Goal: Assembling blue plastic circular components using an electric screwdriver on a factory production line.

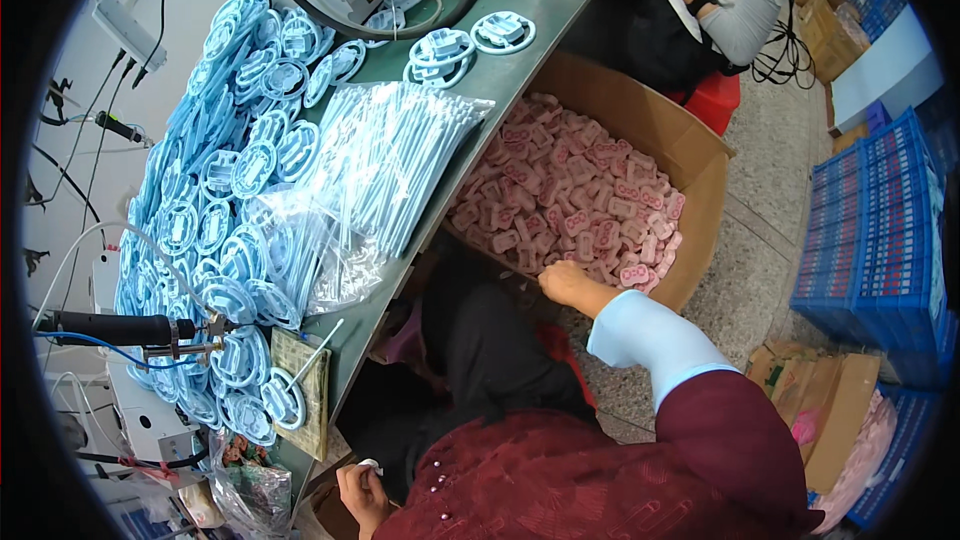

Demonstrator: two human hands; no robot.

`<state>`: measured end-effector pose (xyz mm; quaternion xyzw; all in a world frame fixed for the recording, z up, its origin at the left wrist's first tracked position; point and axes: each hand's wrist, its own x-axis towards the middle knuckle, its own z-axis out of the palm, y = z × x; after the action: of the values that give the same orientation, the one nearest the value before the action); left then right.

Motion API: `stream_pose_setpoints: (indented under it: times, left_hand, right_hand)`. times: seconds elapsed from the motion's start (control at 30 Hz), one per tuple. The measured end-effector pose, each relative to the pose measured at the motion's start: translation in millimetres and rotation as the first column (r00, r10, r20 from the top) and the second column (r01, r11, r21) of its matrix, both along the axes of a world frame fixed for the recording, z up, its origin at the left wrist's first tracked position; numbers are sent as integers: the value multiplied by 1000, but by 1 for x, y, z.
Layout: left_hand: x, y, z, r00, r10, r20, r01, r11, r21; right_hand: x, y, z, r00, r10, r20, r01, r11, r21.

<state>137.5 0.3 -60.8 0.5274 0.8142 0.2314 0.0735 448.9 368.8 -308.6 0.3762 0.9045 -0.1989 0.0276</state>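
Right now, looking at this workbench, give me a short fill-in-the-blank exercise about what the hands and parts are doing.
1. The right hand reaches into the cardboard box of ____ plastic pieces.
2. The left hand pinches a small ____ piece.
3. The ring-shaped parts piled on the green table are light ____.
4. The clear bag holds thin blue ____.

Missing words: pink; white; blue; sticks

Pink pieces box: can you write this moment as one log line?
right hand: reaching into cardboard box of pink pieces | left hand: holding small white piece | table: blue rings
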Motion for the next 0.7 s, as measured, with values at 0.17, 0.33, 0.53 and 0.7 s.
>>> stream_pose_setpoints:
  times: [0.17, 0.33, 0.53, 0.7]
  left_hand:
    - [6, 3, 1, 1000, -15, 16, 16, 1000, -17]
    - [9, 26, -4, 995, -86, 42, 88, 995, -52]
    - [13, 47, -5, 993, -70, 96, 87, 980, -178]
    - [6, 55, -10, 990, -99, 101, 116, 976, -184]
  right_hand:
    - [-4, -1, -4, 996, 14, 90, -12, 1000, -29]
    - [13, 12, 0, 996, -84, 6, 84, 994, -72]
    - [34, 41, 43, 934, -352, 63, 320, 745, -585]
    - [52, -6, 38, 963, -94, 251, 183, 915, -358]
